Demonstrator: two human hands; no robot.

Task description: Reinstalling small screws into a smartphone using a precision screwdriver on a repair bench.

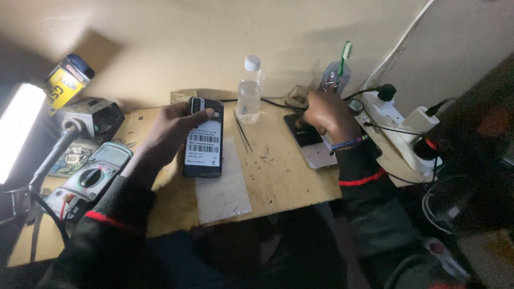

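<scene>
at the far left a bright lamp [19, 128] shines beside a grey box [91, 115], and a multimeter [93, 174] with red leads lies near the left edge of the wooden tabletop [284, 182].

the left hand [171, 131] has its grip closed around the top of a dark phone [203, 138], back side up with a white label on it. the lower end of the phone rests on a grey mat [222, 192] on the tabletop. i think the phone could slip or tip, because only the upper end is held and the fingers wrap it from one side.

just right of the phone lie thin tweezers [243, 134], and behind them stands a clear bottle [249, 91] with a white cap. it is close to the work and a knock of a hand could tip it over onto the parts.

the right hand [326, 115] rests on a second flat device [308, 140] lying on the tabletop; its fingers are curled down, but i cannot tell if it really grasps it. further right another bottle [335, 75] holds a green toothbrush [345, 56], and a white power strip [399, 128] with black cables crowds that edge, where a sleeve might catch.
</scene>
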